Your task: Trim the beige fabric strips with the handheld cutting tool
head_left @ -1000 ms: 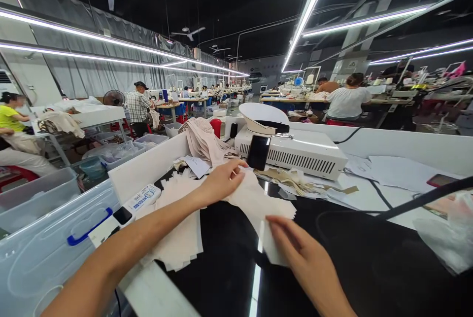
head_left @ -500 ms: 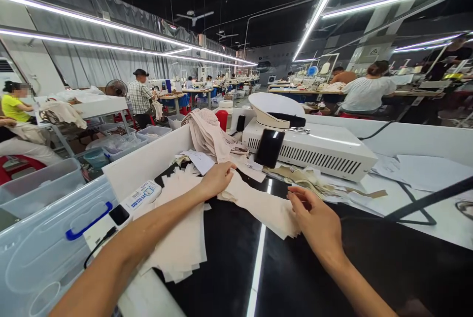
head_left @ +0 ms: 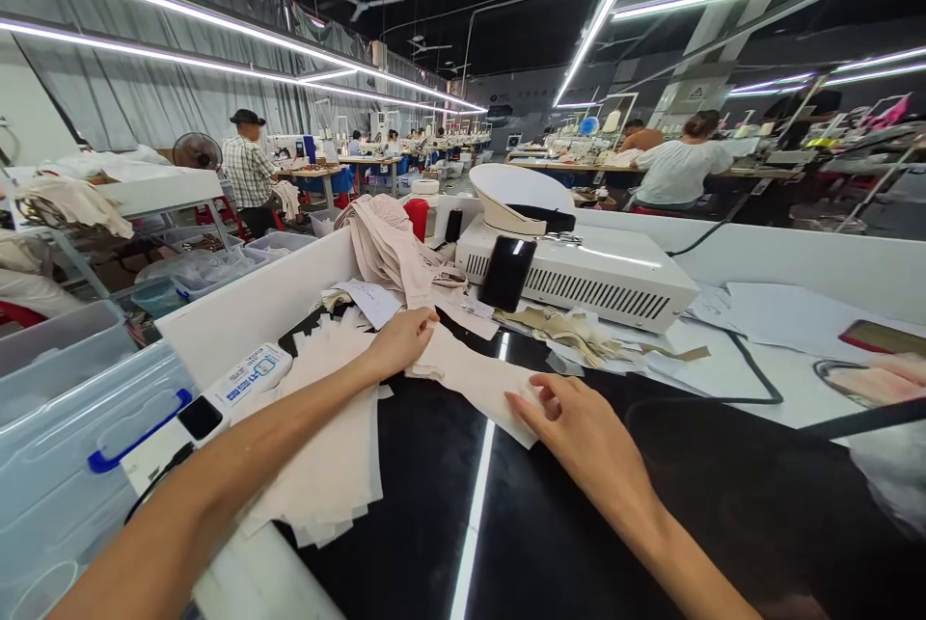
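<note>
A small stack of cream fabric pieces (head_left: 474, 371) lies across the black tabletop (head_left: 564, 524) between my hands. My left hand (head_left: 405, 338) is closed at the stack's far left end, with its fingertips on the edge. At the right end, my right hand (head_left: 583, 422) has its thumb and curled fingers on the cloth, pinching its end. Under my left forearm a larger fanned pile of cream pieces (head_left: 329, 451) is spread out. Beyond my left hand hangs a bundle of pale pink fabric (head_left: 387, 244), beside a sheet of paper (head_left: 370, 302).
A white vented machine (head_left: 600, 273) stands at the back with a dark phone-like device (head_left: 507, 273) against it. Fabric scraps (head_left: 571, 336) lie before it. At left are a white-and-blue package (head_left: 250, 374) and a clear plastic bin (head_left: 65, 466). People work at benches beyond.
My right hand has moved left and onto the end of the fabric stack, its fingers closing there. My left hand stays at the other end. The view has turned slightly right.
</note>
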The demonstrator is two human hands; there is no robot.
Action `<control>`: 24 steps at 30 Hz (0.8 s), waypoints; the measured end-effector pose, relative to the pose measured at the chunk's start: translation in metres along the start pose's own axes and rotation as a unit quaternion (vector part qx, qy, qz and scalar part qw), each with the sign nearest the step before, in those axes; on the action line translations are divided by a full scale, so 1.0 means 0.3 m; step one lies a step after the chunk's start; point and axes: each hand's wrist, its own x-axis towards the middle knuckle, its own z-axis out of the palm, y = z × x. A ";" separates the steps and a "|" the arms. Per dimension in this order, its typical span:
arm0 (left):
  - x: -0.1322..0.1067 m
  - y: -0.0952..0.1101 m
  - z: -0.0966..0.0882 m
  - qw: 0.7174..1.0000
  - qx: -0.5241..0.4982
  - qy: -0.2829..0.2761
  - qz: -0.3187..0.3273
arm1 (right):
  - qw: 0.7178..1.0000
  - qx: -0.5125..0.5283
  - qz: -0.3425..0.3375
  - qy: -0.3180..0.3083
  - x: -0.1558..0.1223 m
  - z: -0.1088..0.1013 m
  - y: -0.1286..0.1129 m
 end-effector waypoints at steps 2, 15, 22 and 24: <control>-0.001 0.000 0.000 1.000 0.001 -0.001 -0.003 | 1.000 -0.016 -0.007 0.000 -0.007 -0.004 -0.006; -0.002 -0.001 0.001 1.000 0.012 -0.016 -0.023 | 0.998 -0.055 0.017 0.035 0.091 0.002 0.032; -0.004 0.001 -0.006 0.999 0.020 -0.020 -0.017 | 0.996 -0.064 -0.022 0.058 0.096 0.036 0.053; -0.011 0.005 -0.029 1.000 0.021 -0.015 -0.013 | 0.995 -0.057 -0.036 0.070 0.080 0.035 0.043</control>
